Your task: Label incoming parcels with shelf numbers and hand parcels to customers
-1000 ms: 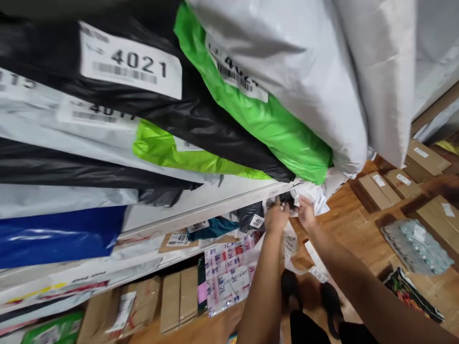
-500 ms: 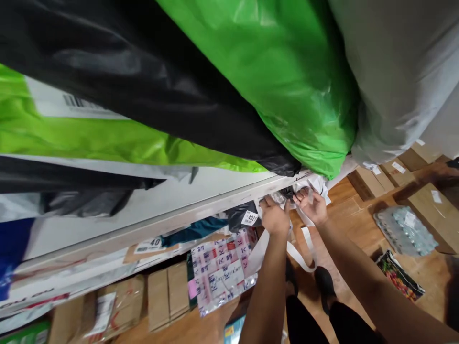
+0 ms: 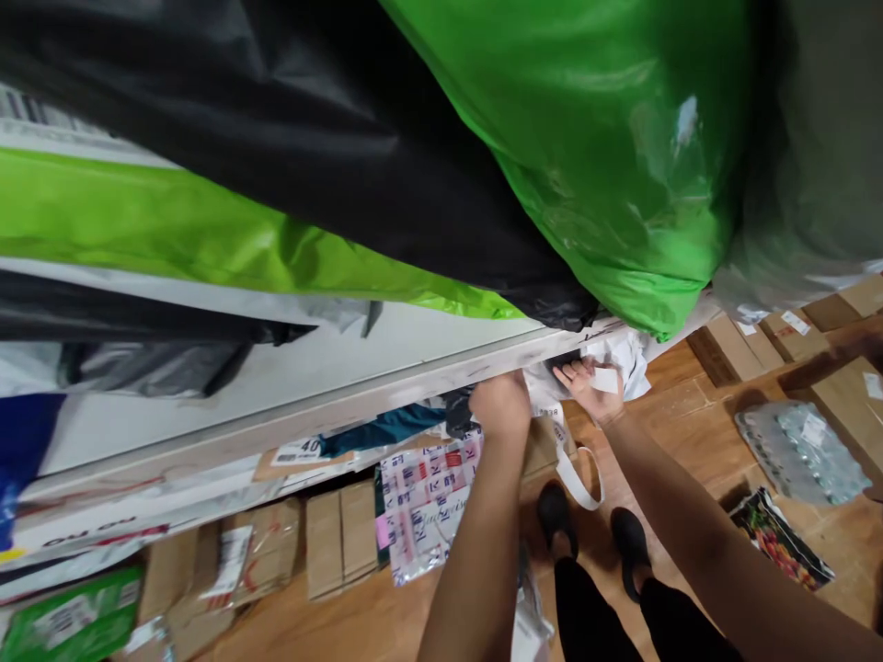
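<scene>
My left hand is closed like a fist just under the shelf's front edge, beside a black plastic package. Its fingertips are hidden, so what they grip cannot be made out. To its right, my right hand is turned partly palm up. A small white label lies at its thumb, and the fingertips reach toward a whitish plastic package on the lower shelf. Between the hands, a curling strip of white labels with printed numbers hangs down over the floor.
Above, large black and green plastic packages overhang the white shelf. Below lie a pink-white printed parcel and cardboard boxes. On the wooden floor to the right are a plastic-wrapped pack, a colourful bag and more boxes.
My left hand has moved left and closed over where the black package's numbered label showed. My right hand now has a separate white label at its thumb. The view has shifted slightly.
</scene>
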Available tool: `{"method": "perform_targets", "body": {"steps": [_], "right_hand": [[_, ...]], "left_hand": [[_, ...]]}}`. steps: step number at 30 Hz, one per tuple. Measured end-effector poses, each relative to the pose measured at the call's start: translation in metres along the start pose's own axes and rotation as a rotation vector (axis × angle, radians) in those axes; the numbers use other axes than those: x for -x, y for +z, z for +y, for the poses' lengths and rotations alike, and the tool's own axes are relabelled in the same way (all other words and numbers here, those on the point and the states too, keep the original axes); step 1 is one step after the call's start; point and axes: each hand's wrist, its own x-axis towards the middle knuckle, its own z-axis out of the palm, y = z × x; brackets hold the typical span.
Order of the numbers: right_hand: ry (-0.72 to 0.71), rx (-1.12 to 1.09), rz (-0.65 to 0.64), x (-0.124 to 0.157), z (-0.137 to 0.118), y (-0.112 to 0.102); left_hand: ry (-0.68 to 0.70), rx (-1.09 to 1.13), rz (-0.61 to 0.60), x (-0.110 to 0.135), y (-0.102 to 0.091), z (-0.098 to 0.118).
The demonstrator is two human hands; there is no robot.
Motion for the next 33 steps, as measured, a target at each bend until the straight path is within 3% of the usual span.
{"method": "perform_targets", "body": {"steps": [4,10,13,16,18,20,23,25,30,33], "right_hand": [[-0.015,0.161,0.097,0.003,0.013,0.009],[-0.027,0.334,0.224,-0.009,0.065,0.028],[-0.036,0.458,0.287,-0.024,0.076,0.029],[-0.029,0.562,0.347,-0.027,0.072,0.025],[-0.103,0.707,0.410,-0.021,0.068,0.024],[-0.298,0.940,0.429,-0.011,0.067,0.024],[-0.565,1.232,0.175,0.000,0.073,0.027],[-0.577,1.315,-0.029,0.003,0.079,0.025],[-0.448,1.468,-0.237,0.003,0.074,0.010],[-0.381,1.455,-0.330,0.007,0.058,0.004]], "left_hand": [[0.015,-0.054,0.034,0.005,-0.004,-0.020],[0.002,0.138,0.029,0.030,0.003,-0.032],[-0.052,0.083,-0.080,0.045,-0.006,-0.030],[-0.022,-0.063,-0.239,0.062,-0.019,-0.035],[0.038,-0.157,-0.276,0.073,-0.027,-0.044],[0.171,-0.218,-0.254,0.081,-0.032,-0.053],[0.439,-0.272,-0.163,0.082,-0.036,-0.059],[0.523,-0.316,-0.095,0.069,-0.034,-0.053],[0.406,-0.403,-0.120,0.018,-0.020,-0.031],[0.307,-0.386,-0.119,0.012,-0.013,-0.033]]}}
